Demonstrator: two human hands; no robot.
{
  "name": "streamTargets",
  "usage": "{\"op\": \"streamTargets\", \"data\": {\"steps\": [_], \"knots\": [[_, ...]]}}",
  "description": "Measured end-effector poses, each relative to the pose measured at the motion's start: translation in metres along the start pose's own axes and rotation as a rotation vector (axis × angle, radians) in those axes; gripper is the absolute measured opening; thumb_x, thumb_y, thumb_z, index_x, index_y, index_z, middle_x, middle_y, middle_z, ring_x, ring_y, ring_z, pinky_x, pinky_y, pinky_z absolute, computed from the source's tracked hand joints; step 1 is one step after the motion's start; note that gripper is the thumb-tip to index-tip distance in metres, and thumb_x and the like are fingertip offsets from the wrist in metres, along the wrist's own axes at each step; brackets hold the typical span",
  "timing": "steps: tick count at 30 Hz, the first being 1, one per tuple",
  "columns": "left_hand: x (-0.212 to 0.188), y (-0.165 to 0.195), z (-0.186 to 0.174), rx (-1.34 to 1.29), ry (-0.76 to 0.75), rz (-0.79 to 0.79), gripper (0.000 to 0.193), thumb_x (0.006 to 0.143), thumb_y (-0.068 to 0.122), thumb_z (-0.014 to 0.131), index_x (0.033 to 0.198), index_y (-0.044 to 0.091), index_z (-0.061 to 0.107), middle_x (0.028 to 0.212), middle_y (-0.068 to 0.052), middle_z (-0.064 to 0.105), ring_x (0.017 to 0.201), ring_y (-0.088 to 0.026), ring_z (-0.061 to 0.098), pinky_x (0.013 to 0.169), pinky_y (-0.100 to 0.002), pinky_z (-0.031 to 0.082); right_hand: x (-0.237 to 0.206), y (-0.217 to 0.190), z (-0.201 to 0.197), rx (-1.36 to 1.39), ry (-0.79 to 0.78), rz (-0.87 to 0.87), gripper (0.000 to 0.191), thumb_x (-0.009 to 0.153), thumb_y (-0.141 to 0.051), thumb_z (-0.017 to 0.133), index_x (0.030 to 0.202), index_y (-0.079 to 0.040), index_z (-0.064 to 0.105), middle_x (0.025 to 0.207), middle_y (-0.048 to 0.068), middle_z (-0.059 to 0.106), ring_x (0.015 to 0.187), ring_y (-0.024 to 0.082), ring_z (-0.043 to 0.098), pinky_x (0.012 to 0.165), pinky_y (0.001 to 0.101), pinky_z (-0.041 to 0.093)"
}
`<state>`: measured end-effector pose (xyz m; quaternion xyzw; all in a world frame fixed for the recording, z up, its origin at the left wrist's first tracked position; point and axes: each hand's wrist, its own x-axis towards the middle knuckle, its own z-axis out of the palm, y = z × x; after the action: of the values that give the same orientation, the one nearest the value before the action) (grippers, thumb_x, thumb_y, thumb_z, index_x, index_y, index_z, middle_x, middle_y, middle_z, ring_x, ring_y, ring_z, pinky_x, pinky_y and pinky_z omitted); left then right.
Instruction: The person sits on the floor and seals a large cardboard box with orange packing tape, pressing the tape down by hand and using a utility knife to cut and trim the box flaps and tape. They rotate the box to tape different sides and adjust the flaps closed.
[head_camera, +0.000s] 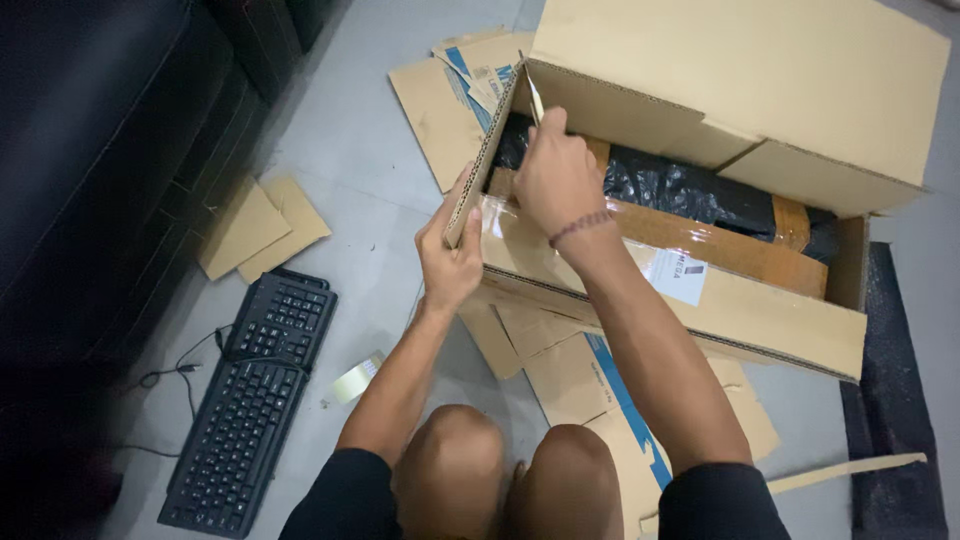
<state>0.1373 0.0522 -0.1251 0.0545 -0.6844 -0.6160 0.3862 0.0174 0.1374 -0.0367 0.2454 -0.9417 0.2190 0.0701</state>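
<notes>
Left hand (449, 262) grips the side flap (478, 172) of the cardboard box (760, 320) | right hand (553, 180) just beside it, fingers curled, reaching inside — perhaps touching the black-wrapped item (690, 190) | box open, contents not out — keyboard (252, 395) well left.

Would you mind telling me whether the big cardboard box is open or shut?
Open. The cardboard box has its flaps spread, showing black wrapping inside. The left hand holds an end flap; the right hand reaches in.
</notes>
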Motion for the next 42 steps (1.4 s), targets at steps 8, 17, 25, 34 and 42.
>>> {"op": "streamTargets", "data": {"steps": [8, 17, 25, 34, 42], "knots": [[0.002, 0.002, 0.0, 0.013, 0.015, 0.01, 0.042, 0.102, -0.005, 0.053, 0.144, -0.005, 0.056, 0.142, -0.021, 0.065, 0.135, -0.025, 0.061, 0.115, -0.035, 0.047, -0.003, -0.002, -0.007, -0.027, -0.082, 0.041, 0.023, 0.103, -0.02, 0.051, 0.106, 0.003, 0.047, 0.085, 0.036, 0.067, 0.082, 0.056, 0.065, 0.072, 0.0633, 0.052], [0.002, -0.004, 0.001, 0.028, 0.021, 0.013, 0.042, 0.1, -0.005, 0.056, 0.142, -0.007, 0.056, 0.14, -0.02, 0.066, 0.133, -0.024, 0.062, 0.114, -0.035, 0.047, -0.002, 0.005, 0.001, 0.03, -0.169, 0.058, 0.022, 0.106, -0.018, 0.047, 0.107, 0.004, 0.047, 0.088, 0.036, 0.067, 0.087, 0.053, 0.067, 0.076, 0.0589, 0.055], [0.003, -0.006, 0.006, 0.027, 0.053, -0.001, 0.04, 0.101, -0.004, 0.056, 0.141, -0.007, 0.058, 0.137, -0.02, 0.068, 0.13, -0.024, 0.064, 0.112, -0.036, 0.048, 0.003, 0.008, 0.003, 0.061, -0.169, 0.037, 0.026, 0.104, -0.02, 0.051, 0.108, 0.006, 0.05, 0.093, 0.037, 0.067, 0.09, 0.056, 0.066, 0.081, 0.0597, 0.053], [0.001, -0.004, 0.007, 0.017, 0.065, -0.005, 0.04, 0.101, -0.005, 0.056, 0.14, -0.006, 0.058, 0.137, -0.021, 0.067, 0.13, -0.024, 0.064, 0.113, -0.035, 0.049, 0.01, 0.027, 0.023, 0.05, -0.153, 0.008, 0.028, 0.095, -0.017, 0.059, 0.108, 0.008, 0.053, 0.095, 0.038, 0.066, 0.092, 0.057, 0.064, 0.081, 0.0603, 0.052], [-0.001, -0.006, 0.01, -0.005, 0.074, -0.019, 0.039, 0.101, -0.004, 0.056, 0.14, -0.005, 0.059, 0.136, -0.02, 0.069, 0.129, -0.024, 0.066, 0.111, -0.035, 0.051, 0.014, 0.036, 0.032, 0.01, -0.233, 0.037, 0.032, 0.1, -0.018, 0.055, 0.112, 0.012, 0.053, 0.093, 0.041, 0.066, 0.091, 0.056, 0.066, 0.084, 0.0582, 0.053]]}}
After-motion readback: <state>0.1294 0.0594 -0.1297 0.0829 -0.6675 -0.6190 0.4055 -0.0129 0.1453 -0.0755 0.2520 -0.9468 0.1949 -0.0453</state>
